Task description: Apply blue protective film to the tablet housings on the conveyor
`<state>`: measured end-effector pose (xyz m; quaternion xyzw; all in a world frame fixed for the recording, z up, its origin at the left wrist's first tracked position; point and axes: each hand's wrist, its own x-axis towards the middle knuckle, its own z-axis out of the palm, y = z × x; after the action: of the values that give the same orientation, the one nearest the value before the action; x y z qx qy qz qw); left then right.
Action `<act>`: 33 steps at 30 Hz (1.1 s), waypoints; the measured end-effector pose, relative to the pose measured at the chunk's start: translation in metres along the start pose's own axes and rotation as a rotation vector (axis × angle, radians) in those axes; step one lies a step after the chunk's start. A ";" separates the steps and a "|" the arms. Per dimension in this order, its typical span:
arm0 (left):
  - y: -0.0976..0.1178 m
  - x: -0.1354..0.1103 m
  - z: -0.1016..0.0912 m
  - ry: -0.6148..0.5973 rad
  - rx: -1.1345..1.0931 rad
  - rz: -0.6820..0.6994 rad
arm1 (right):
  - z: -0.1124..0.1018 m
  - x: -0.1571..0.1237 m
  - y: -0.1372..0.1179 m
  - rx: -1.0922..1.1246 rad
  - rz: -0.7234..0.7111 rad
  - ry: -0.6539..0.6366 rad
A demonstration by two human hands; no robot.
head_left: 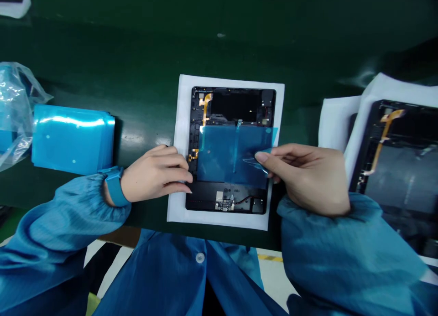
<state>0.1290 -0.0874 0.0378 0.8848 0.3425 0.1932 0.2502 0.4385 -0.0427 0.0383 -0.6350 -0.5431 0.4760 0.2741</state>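
An opened black tablet chassis (pixel 236 104) lies on a white foam sheet (pixel 181 124) on the green belt. A blue film sheet (pixel 222 158) covers its middle, below an orange flex cable (pixel 205 104). My left hand (pixel 157 172) rests with curled fingers on the chassis's left edge, fingertips pressing it. My right hand (pixel 304 172) pinches a thin clear tab (pixel 255 163) at the blue film's right edge. A USB board (pixel 224 202) shows at the chassis's bottom.
A stack of blue film sheets (pixel 73 136) lies at left, beside a clear plastic bag (pixel 15 106). A second opened tablet (pixel 397 165) on white foam sits at right. A white tray corner (pixel 15 3) shows top left.
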 end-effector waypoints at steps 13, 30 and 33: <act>0.000 0.000 0.001 0.031 -0.004 0.023 | 0.001 0.000 -0.003 0.025 0.027 0.004; 0.013 0.032 -0.008 -0.039 0.611 -0.018 | 0.004 0.000 -0.004 0.000 -0.092 0.010; 0.013 0.047 -0.005 -0.119 0.655 0.025 | 0.005 0.003 -0.002 0.059 -0.083 -0.026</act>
<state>0.1653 -0.0613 0.0569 0.9321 0.3602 0.0236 -0.0304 0.4325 -0.0403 0.0372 -0.5975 -0.5583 0.4881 0.3051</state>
